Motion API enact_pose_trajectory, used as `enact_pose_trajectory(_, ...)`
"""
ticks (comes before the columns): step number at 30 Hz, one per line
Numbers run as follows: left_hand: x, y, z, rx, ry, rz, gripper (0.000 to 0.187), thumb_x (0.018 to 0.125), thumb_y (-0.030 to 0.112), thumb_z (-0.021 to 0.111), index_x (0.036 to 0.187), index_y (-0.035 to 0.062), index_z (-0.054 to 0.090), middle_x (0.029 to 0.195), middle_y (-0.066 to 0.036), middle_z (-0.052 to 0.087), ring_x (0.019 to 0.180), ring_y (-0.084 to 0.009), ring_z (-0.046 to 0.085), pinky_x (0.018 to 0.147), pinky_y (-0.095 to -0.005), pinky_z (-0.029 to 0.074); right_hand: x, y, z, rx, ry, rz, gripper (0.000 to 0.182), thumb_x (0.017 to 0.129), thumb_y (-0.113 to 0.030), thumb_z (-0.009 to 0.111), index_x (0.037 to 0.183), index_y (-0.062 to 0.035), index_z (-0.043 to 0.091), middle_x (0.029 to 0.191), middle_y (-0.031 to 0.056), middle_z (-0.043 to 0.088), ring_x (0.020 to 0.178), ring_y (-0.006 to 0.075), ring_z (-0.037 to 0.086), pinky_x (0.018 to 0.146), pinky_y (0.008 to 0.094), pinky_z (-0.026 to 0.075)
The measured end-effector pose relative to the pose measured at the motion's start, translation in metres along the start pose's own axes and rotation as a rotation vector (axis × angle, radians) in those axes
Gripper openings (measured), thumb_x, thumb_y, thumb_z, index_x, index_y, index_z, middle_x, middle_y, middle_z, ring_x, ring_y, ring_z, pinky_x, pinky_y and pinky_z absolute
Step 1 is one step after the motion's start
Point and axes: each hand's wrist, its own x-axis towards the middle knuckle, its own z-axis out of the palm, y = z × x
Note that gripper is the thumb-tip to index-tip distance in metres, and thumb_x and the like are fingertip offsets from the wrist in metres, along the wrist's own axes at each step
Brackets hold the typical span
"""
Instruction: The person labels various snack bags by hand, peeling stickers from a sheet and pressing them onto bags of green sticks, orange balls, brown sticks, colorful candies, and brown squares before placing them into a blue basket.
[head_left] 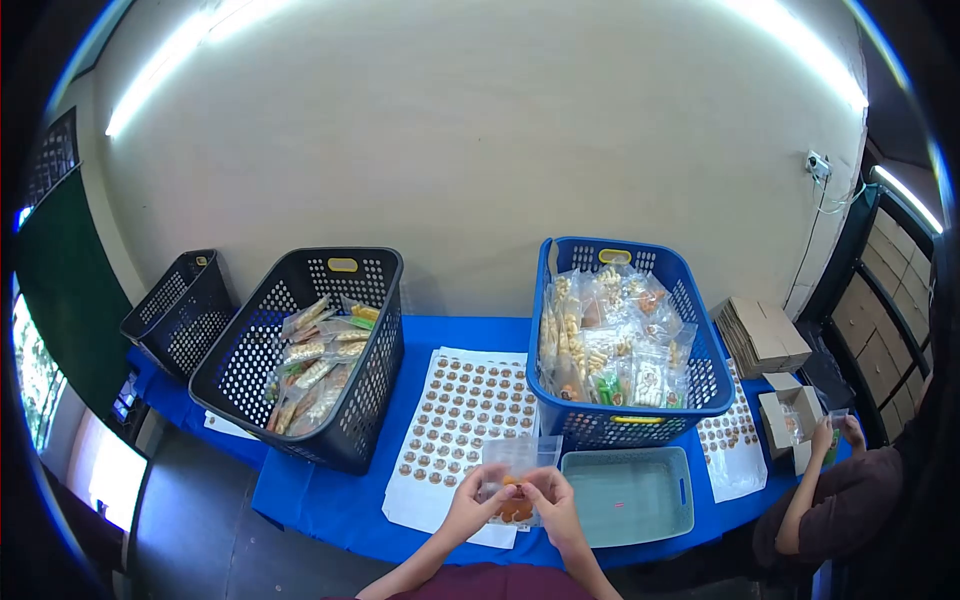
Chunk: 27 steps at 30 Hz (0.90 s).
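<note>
My left hand point(474, 500) and my right hand point(556, 498) meet in front of me, fingers and thumbs closed on a see-through plastic bag point(520, 455). Orange-brown pieces show in the lower part of the bag; their kind is too small to tell. Beneath my hands lies a white sticker sheet point(480, 362) with rows of round brown stickers. To the right of my right hand sits a pale green plastic tray point(680, 458). Behind it stands a blue basket point(725, 385) heaped with filled see-through bags point(615, 340).
A black basket point(375, 400) holding packed bags point(318, 370) stands left, with another black basket point(160, 300) beyond. Flattened cardboard point(765, 335), a small box point(775, 420) and another sticker sheet point(735, 470) lie right. A co-worker's hands point(825, 435) hold a packet there. The blue-covered table point(310, 500) ends near me.
</note>
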Motion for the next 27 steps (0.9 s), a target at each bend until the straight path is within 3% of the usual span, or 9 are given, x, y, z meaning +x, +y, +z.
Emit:
enact_pose_trajectory(2,0.000,0.004,-0.007,-0.098,-0.069,-0.142,0.032,0.081,0.017,0.061,0.105,-0.0004,0.051,0.089,-0.005,0.057,0.076,-0.0098,0.056,0.068,-0.0219,0.046,-0.005,-0.002,0.003,0.002,0.004,0.053,0.011,0.083,-0.008,0.055,0.090,-0.0021,0.050,0.087,0.0054,0.058,0.081,0.0094,0.055,0.073,0.0228,0.044)
enact_pose_trajectory(6,-0.002,0.004,-0.004,0.003,-0.016,-0.073,0.023,0.080,0.015,0.062,0.095,-0.0013,0.056,0.084,-0.006,0.059,0.075,-0.0089,0.057,0.062,-0.0198,0.046,-0.008,0.011,0.001,-0.021,0.026,-0.010,0.009,0.083,-0.006,0.055,0.090,-0.0019,0.050,0.087,0.0044,0.057,0.082,0.0092,0.054,0.075,0.0228,0.043)
enact_pose_trajectory(9,-0.006,0.017,0.001,-0.026,0.029,-0.152,0.022,0.080,0.015,0.062,0.094,-0.0012,0.057,0.085,-0.007,0.060,0.078,-0.0091,0.057,0.064,-0.0204,0.046,-0.013,0.002,0.005,0.058,-0.002,0.043,0.013,0.082,-0.007,0.056,0.092,-0.0011,0.051,0.088,0.0051,0.058,0.082,0.0095,0.055,0.075,0.0227,0.043)
enact_pose_trajectory(15,-0.009,0.013,-0.007,-0.113,-0.021,-0.113,0.021,0.082,0.014,0.059,0.095,-0.0020,0.057,0.087,-0.006,0.061,0.083,-0.0096,0.056,0.072,-0.0223,0.045,-0.009,0.010,-0.002,-0.031,-0.061,0.121,0.017,0.082,-0.009,0.057,0.096,0.0002,0.053,0.090,0.0056,0.059,0.083,0.0102,0.055,0.075,0.0224,0.043)
enact_pose_trajectory(27,-0.006,0.013,-0.013,-0.132,-0.071,-0.187,0.021,0.081,0.013,0.059,0.095,-0.0026,0.057,0.087,-0.006,0.061,0.081,-0.0098,0.056,0.073,-0.0225,0.044,-0.011,0.011,-0.009,0.142,-0.163,0.187,0.021,0.083,-0.013,0.057,0.099,0.0004,0.054,0.095,0.0070,0.059,0.090,0.0127,0.055,0.080,0.0252,0.042)
